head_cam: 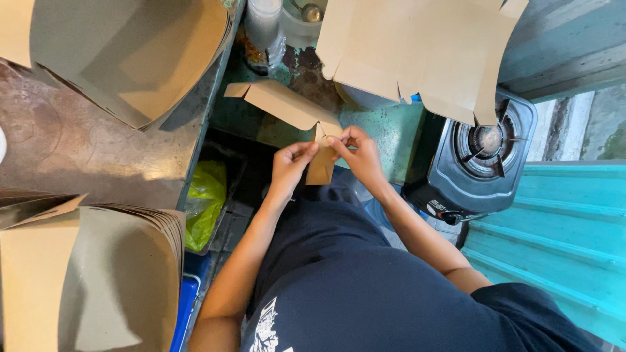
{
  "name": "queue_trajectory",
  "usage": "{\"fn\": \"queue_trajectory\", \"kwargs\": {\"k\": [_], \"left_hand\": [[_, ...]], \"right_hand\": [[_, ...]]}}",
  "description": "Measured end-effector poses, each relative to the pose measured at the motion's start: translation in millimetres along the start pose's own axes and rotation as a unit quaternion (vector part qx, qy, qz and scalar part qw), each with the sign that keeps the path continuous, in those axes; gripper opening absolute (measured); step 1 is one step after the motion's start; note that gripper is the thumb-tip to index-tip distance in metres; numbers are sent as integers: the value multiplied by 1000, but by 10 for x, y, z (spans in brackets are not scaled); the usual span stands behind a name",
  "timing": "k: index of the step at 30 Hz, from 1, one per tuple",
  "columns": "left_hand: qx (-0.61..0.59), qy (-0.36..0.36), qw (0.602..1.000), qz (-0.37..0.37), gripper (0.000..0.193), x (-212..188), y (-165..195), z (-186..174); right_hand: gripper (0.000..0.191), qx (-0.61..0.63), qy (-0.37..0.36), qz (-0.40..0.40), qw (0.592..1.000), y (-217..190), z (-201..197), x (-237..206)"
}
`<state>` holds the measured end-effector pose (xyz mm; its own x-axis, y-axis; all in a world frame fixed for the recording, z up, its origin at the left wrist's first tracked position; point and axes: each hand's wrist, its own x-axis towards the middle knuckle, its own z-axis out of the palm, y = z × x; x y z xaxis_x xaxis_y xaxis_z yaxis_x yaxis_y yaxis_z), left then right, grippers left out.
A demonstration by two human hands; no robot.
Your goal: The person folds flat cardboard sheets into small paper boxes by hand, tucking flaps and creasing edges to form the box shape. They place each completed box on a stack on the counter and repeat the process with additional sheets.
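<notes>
Both hands are working mid-frame over the lap. The left hand (290,163) and right hand (357,153) are each pinching the cardboard blank (287,105) — its long flap is angling toward ten o'clock. Flat cardboard stacks (130,58) are lying on the worktop (85,153) within reach; a gas stove (479,163) is sitting at three o'clock.

Both hands up front on a brown card blank (293,107), pinching its lower folded part: left hand (290,168) on the left edge, right hand (358,156) on the right, fingertips nearly meeting. Card stacks at top left (130,58), bottom left (98,274) & top centre (417,52). Gas stove (482,160) to the right, partly under the top stack. Green bag (205,202) below the table (78,150).
</notes>
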<state>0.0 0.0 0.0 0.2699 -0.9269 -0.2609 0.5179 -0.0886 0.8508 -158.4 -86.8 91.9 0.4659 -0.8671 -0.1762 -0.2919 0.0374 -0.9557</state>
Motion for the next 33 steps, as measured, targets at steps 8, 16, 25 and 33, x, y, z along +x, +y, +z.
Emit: {"fn": "queue_trajectory", "kwargs": {"k": [8,16,25,33], "left_hand": [[-37,6,997,-72,31,-32,123,22],[-10,25,1000,4,18,-123,163,73],[41,27,996,78,13,-161,175,190],[97,30,990,100,12,-187,200,283]], "right_hand": [[21,39,-18,-21,999,-119,40,-38],[20,69,-19,-10,997,-31,22,-50],[20,23,-21,75,997,-8,-58,-54],[23,142,81,100,981,66,14,-157]]}}
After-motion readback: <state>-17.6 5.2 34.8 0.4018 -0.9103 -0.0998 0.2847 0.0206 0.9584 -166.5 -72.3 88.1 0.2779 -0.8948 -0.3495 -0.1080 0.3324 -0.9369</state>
